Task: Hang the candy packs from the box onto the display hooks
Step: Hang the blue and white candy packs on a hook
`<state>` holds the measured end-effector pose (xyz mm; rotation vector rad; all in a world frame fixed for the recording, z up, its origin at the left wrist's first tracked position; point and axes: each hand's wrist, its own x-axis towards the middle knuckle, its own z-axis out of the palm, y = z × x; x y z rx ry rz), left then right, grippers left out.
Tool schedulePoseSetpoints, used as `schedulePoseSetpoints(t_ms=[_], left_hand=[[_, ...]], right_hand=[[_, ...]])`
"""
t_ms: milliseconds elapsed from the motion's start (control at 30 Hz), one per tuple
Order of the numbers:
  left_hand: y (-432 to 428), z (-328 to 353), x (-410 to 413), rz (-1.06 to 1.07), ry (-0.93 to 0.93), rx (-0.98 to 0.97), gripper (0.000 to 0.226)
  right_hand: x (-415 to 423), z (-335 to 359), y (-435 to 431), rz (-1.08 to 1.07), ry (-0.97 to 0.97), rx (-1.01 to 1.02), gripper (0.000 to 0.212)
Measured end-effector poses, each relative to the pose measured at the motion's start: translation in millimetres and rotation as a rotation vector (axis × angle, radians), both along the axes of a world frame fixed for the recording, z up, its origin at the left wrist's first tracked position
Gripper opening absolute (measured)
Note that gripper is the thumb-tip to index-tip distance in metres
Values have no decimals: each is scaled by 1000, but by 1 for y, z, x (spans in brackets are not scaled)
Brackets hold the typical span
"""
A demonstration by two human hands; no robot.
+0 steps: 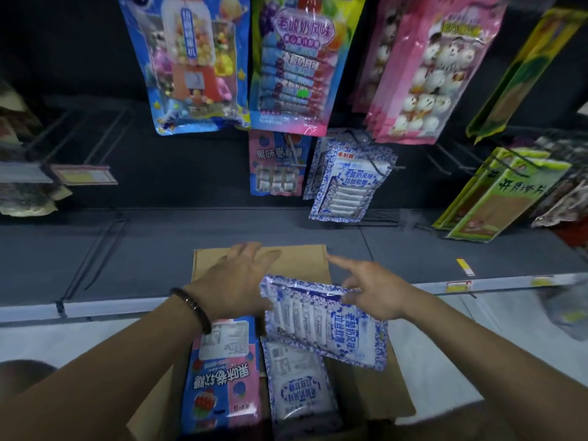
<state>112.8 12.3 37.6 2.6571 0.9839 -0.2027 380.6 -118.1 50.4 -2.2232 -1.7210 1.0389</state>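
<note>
A blue-and-white candy pack [324, 323] is held level above the open cardboard box [375, 389]. My right hand [372, 292] pinches its far edge, index finger pointing out. My left hand [241, 281] has its fingers spread and its thumb against the pack's left edge. Inside the box lie another blue-and-white pack [299, 396] and a pink-and-blue pack [222, 374]. Matching blue-and-white packs [346, 186] hang on a display hook [381, 165] straight ahead. A pink-and-blue pack [276, 167] hangs just left of them.
Larger candy bags [286, 62] hang on the row above, pink ones [436, 71] to the right. Green packs [496, 198] hang at the right. Bare wire hooks [95, 138] stick out at the left. A grey shelf ledge [127, 303] runs behind the box.
</note>
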Motion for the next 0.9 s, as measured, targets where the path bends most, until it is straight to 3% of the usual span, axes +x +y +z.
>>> schedulePoseSetpoints(t_ms=[67,167,400,467,567,667,800,900], left_hand=[[-1,0,3,-36,-85,78,100],[2,0,5,-85,-160,76,75],[10,9,0,18,-355,-213,12],[14,12,-4,120,-466,-283,14],[21,16,-10,291,-625,-356,24],[18,21,-9,410,-778,-582,13],[9,18,-2,405,-798,-689,22],[3,28,13,389,-840,-706,25]], right_hand=[[-3,1,2,-47,107,55,77],[-12,7,17,-30,189,139,62],[-18,29,29,-41,273,237,46],[-6,40,31,-105,342,329,40],[20,42,31,-198,516,280,29],[37,37,27,-269,539,246,23],[36,40,24,-338,684,307,22],[33,39,25,-318,632,372,37]])
